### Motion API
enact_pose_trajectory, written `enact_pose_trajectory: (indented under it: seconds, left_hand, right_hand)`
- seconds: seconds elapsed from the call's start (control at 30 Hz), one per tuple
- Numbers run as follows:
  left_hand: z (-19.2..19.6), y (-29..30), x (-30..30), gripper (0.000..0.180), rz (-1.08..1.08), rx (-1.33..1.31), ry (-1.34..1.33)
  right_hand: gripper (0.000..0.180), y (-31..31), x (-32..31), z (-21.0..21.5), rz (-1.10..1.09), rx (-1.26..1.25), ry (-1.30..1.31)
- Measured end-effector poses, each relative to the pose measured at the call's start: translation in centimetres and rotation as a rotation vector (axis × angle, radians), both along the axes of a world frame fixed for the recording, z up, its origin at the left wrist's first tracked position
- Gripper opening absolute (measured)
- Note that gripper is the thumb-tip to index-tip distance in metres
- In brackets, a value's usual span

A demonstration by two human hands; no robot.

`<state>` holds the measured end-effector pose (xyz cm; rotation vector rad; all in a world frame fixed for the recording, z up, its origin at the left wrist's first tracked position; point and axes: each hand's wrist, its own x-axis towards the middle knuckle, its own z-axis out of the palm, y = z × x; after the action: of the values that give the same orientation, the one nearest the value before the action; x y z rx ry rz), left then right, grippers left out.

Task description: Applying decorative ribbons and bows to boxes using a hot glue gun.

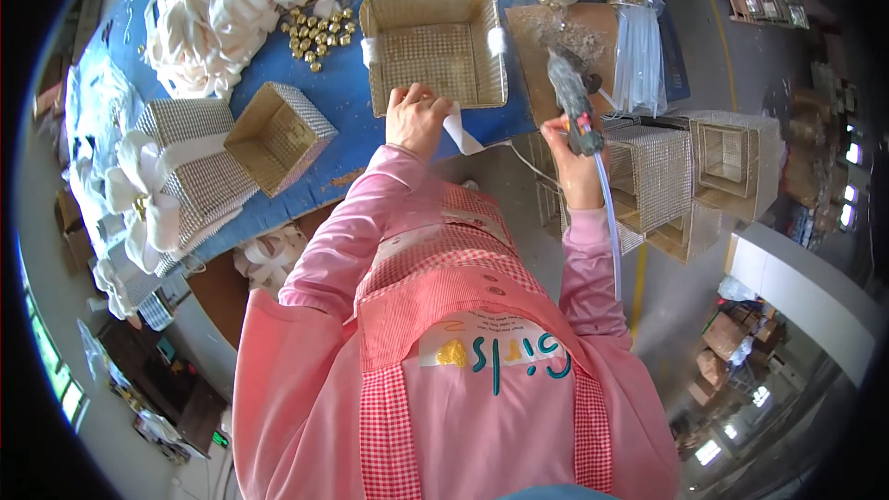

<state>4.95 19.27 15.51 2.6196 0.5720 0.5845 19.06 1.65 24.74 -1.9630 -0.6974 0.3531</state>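
A gold-lined basket (431, 54) with glittery mesh walls lies on the blue table, its opening toward me. White ribbon (497, 43) shows at its left and right walls. My left hand (417, 118) is closed over the basket's near edge, fingers curled on the rim. Beside those fingers a loose white ribbon end (460, 132) hangs down; whether they pinch it too is hidden. In my right hand (576, 174) is a hot glue gun (569, 83), gripped by its handle, nozzle up and away from me. A long translucent glue stick (608, 218) trails from its back.
Left on the table (338, 143) are a smaller basket (287, 134), a basket with a white bow (143, 187), a ribbon pile (208, 18) and gold bells (318, 34). At right lie cardboard (537, 28) and spare glue sticks (639, 60). More baskets (653, 171) are stacked beyond.
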Motion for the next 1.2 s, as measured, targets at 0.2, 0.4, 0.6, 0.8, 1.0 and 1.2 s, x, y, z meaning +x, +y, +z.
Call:
enact_pose_trajectory:
  seconds: [0.2,0.4,0.6,0.8,1.0,1.2]
  left_hand:
    - [1.2,1.4,-1.0,0.030,-0.057,0.043,0.204]
    - [6.7,2.6,-2.9,0.010,0.129,0.084,-0.093]
    - [4.8,1.4,-1.7,0.010,0.131,-0.001,-0.130]
    - [3.5,0.0,0.3,0.014,-0.083,0.209,0.016]
    - [1.8,1.1,0.1,0.045,-0.224,0.091,0.136]
    - [5.0,1.9,-1.7,0.056,-0.031,0.245,0.349]
  right_hand:
    - [0.014,-4.4,-0.8,0.5,-0.155,0.016,-0.004]
    - [0.016,-6.5,-0.8,-1.9,-0.236,0.039,0.102]
    - [0.017,-6.6,-1.1,-4.1,-0.152,0.037,0.234]
    - [0.020,-6.7,-1.7,-6.0,-0.226,0.076,0.312]
    - [0.017,-7.0,-2.3,-5.0,-0.239,0.065,0.403]
    - [0.016,-6.1,-3.0,-4.6,-0.262,0.065,0.458]
